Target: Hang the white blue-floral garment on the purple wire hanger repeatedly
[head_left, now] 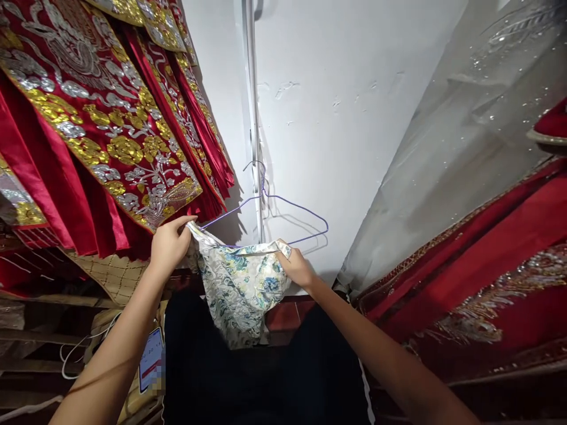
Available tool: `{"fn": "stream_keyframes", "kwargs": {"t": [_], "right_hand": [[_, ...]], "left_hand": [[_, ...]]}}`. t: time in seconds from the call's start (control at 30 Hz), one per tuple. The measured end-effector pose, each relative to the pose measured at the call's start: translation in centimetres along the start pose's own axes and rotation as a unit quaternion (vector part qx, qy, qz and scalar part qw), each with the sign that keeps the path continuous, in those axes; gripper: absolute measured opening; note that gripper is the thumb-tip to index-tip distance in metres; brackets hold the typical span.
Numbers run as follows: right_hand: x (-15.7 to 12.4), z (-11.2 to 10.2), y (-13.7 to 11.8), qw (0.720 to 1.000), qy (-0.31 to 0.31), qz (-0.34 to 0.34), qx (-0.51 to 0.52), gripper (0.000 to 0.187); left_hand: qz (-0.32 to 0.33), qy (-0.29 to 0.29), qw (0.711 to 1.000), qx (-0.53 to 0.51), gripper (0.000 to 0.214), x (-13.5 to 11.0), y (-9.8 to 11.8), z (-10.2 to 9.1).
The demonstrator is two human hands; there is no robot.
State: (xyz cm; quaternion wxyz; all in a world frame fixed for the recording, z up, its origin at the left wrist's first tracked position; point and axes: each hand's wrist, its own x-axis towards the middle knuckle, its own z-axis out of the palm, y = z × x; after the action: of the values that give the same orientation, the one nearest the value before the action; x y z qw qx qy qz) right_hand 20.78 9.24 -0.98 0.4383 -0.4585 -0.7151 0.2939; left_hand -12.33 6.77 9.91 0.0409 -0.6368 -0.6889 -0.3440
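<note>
My left hand pinches one top corner of a pale floral garment patterned in blue, green and cream. My right hand grips the other top corner, fingers closed on the cloth. The garment hangs between both hands, draped over the lower bar of a thin purple wire hanger. The hanger's hook sits by a white vertical pipe on the white wall.
Red robes with gold and silver embroidery hang at the upper left. More red embroidered cloth under clear plastic fills the right. A phone with a lit screen and white cables lie at the lower left.
</note>
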Motion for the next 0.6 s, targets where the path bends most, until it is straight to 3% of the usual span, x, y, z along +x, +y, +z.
{"fn": "stream_keyframes", "kwargs": {"t": [0.17,0.27,0.43,0.6], "right_hand": [[-0.4,-1.4,0.1,0.999,-0.01,0.006,-0.045,0.023],[-0.4,-1.7,-0.3,0.998,-0.01,0.011,-0.067,0.021],[-0.7,-0.7,-1.7,0.998,-0.021,0.012,-0.05,0.022],[-1.9,-2.5,-3.1,0.999,-0.009,-0.016,-0.048,0.029]], "left_hand": [[-0.033,-0.099,0.995,0.001,0.037,1.8,-0.7,1.8],[0.051,-0.091,0.989,-0.1,0.04,1.3,0.7,2.4],[0.169,-0.063,0.964,-0.198,0.039,1.5,5.5,3.7],[0.202,-0.068,0.955,-0.206,0.039,2.3,7.4,5.2]]}}
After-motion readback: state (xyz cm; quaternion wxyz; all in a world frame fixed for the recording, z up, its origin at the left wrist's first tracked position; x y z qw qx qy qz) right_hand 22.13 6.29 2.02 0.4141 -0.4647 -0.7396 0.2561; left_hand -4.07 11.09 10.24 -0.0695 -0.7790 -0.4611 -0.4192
